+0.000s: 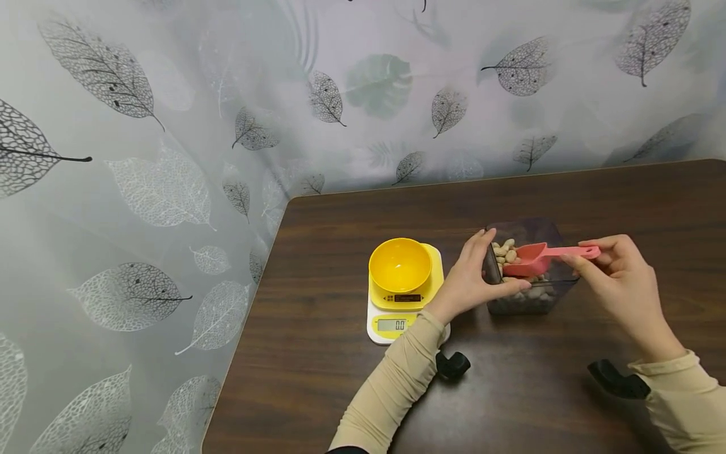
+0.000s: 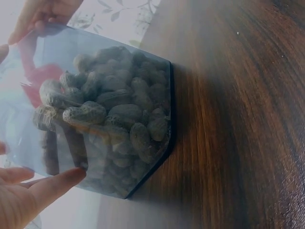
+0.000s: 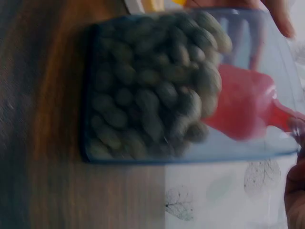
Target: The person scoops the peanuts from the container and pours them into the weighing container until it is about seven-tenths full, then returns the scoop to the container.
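A clear, dark-tinted plastic container [image 1: 518, 307] holds unshelled peanuts [image 2: 114, 102] and stands on the wooden table. My left hand [image 1: 467, 277] grips its left side, thumb on the near side and fingers at the far corner. With thumb and fingers, my right hand [image 1: 626, 287] pinches the handle of a pink scoop [image 1: 530, 260]. The scoop's bowl is inside the container, against the peanuts. Through the wall in the right wrist view, the red-looking scoop [image 3: 243, 102] shows beside the peanut pile. How full the scoop is cannot be made out.
Left of the container sits a yellow and white kitchen scale [image 1: 391, 325] reading 0.0, with a yellow bowl [image 1: 400, 265] on its platform. Leaf-patterned covering [image 1: 374, 126] borders the table's back and left edges. Black wrist devices [image 1: 452, 366] hang under both forearms.
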{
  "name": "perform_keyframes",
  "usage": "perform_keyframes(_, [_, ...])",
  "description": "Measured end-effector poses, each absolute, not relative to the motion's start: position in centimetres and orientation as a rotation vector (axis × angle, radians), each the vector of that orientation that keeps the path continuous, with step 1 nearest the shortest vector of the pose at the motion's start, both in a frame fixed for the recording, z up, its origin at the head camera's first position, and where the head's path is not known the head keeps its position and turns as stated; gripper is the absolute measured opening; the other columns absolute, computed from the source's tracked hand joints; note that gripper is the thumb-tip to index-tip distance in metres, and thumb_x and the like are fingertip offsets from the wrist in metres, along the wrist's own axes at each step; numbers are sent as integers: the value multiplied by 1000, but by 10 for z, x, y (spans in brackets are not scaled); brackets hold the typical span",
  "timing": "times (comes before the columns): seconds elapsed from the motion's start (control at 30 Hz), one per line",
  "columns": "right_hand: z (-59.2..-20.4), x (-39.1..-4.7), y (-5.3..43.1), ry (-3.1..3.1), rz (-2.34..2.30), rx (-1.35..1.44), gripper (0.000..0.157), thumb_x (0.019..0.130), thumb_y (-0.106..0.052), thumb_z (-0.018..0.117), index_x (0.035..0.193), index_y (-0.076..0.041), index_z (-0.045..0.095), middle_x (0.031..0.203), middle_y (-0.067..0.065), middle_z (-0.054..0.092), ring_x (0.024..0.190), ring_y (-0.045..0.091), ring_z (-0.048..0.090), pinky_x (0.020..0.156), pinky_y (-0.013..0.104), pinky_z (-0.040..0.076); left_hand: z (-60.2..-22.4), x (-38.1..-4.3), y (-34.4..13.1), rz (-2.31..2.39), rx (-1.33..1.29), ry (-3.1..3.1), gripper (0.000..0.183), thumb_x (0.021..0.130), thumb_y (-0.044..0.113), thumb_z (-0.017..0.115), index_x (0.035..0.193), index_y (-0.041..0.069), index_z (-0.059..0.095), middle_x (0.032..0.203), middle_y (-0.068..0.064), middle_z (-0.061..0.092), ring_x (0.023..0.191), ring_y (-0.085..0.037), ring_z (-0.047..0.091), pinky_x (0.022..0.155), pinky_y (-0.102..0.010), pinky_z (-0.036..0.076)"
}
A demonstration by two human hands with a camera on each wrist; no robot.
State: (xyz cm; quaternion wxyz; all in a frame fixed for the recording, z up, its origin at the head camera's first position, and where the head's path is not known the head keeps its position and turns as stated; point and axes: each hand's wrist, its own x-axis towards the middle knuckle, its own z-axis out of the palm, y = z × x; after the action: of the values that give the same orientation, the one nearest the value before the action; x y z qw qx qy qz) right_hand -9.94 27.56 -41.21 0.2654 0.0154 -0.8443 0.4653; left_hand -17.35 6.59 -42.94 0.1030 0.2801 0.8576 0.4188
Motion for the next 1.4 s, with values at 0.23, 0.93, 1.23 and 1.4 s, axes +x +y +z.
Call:
perform_keyframes(0.23, [-413, -97, 271, -2307, 1121, 179, 34, 78, 6, 68, 109, 6, 52, 79, -40, 52, 50, -8, 37, 43, 11, 32, -430, -174, 66, 1228, 844, 2524, 93, 77, 52, 68, 149, 35, 12, 156, 13, 11, 141, -15, 28, 108, -40, 37])
perform_keyframes(0.93, [-412, -96, 282, -2417, 1249, -3, 28, 88, -11, 63, 111, -21, 50, 68, -34, 52, 52, 2, 33, 44, 24, 25, -432, -174, 65, 1246, 856, 2498, 93, 78, 51, 68, 149, 36, 11, 156, 14, 9, 142, -13, 26, 108, -39, 38])
perform_keyframes(1.23, [-452, -114, 301, -2269, 1397, -104, 27, 89, -12, 62, 109, -24, 48, 79, -34, 62, 44, 4, 31, 41, 27, 22, -431, -174, 64, 1251, 860, 2498, 92, 78, 50, 68, 149, 36, 11, 156, 13, 9, 141, -12, 27, 108, -38, 37])
perform_keyframes(1.4, [-423, -96, 280, -2318, 1353, -4, 43, 88, -2, 60, 108, -36, 42, 68, -28, 53, 47, 3, 29, 43, 25, 23, -431, -174, 63, 1241, 849, 2508, 93, 77, 51, 69, 149, 36, 11, 156, 14, 9, 141, -13, 27, 109, -38, 37])
